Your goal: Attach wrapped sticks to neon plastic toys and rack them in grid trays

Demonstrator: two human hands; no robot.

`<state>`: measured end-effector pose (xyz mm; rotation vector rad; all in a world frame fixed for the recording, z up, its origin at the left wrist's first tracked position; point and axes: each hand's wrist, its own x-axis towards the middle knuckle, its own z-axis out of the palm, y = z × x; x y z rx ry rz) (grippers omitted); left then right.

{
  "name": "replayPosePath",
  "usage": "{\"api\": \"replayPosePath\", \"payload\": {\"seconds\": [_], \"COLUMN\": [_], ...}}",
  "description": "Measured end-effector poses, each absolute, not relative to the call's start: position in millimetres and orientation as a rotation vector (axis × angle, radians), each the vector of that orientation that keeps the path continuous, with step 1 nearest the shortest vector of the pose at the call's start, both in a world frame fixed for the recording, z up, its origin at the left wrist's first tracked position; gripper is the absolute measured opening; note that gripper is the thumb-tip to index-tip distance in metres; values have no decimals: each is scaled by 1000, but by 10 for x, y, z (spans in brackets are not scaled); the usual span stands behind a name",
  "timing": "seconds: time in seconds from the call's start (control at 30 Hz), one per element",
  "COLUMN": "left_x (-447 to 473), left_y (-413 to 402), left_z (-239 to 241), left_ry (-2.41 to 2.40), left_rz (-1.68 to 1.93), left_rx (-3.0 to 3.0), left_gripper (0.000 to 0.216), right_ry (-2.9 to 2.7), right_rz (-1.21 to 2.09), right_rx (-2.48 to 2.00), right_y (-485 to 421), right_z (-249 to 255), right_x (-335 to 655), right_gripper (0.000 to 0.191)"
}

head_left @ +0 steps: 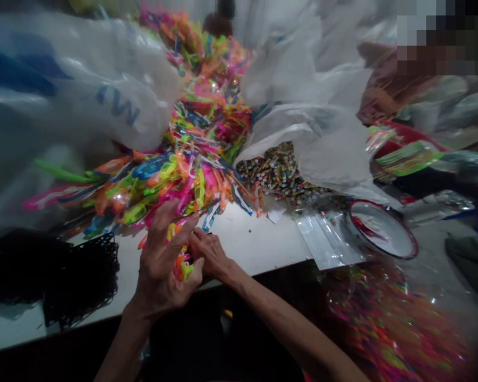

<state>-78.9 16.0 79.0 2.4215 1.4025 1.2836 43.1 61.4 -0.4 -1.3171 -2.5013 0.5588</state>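
Showing between 2 hands (pixel 161 260) (pixel 210 252) — bright pieces (pixel 180 268), neon orange, pink, yellow.

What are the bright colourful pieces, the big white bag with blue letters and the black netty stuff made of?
The colourful pieces look like shiny plastic: light glints off them. The white bag seems thin, glossy plastic, with bright highlights. The black netty stuff looks dull, with open loops at its edge; plastic or cord, perhaps, but it's too dark to tell.
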Motion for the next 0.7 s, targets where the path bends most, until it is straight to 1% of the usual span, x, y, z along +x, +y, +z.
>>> {"api": "replayPosePath", "payload": {"seconds": [0.1, 0.17, 0.2, 0.27, 0.33, 0.4, 0.57, 0.63, 0.7], "left_x": [-860, -947, -992, -1063, -1089, -1064, -940, -928, -935], "left_y": [107, -14, -87, -216, -280, -263, -101, -76, -74], "left_z": [822, 821, 816, 807, 812, 832, 861, 833, 795], "left_ry": [1377, 1422, 1461, 1546, 1599, 1591, 1506, 1481, 1453], "left_rz": [1224, 1245, 1251, 1259, 1262, 1247, 1244, 1280, 1326], "left_rx": [2530, 2542, 2534, 2514, 2508, 2527, 2546, 2523, 2490], "left_gripper": [55, 54, 54, 54, 52, 50, 44, 44, 44], "right_ry": [-2494, -2500, -2490, -2449, -2455, -2520, -2637, -2660, -2681], "right_rz": [697, 780, 775, 644, 419, 271, 149, 165, 219], "right_rx": [-1215, -1116, -1135, -1364, -1655, -1780, -1693, -1697, -1695], "right_y": [581, 680, 770, 1007, 1250, 1402, 1202, 1051, 976], "right_z": [49, 88, 106, 129, 128, 108, 54, 61, 82], "right_x": [436, 524, 587, 727, 844, 908, 962, 1027, 1123], "right_gripper": [23, 33, 38, 41, 40, 41, 32, 29, 31]}}
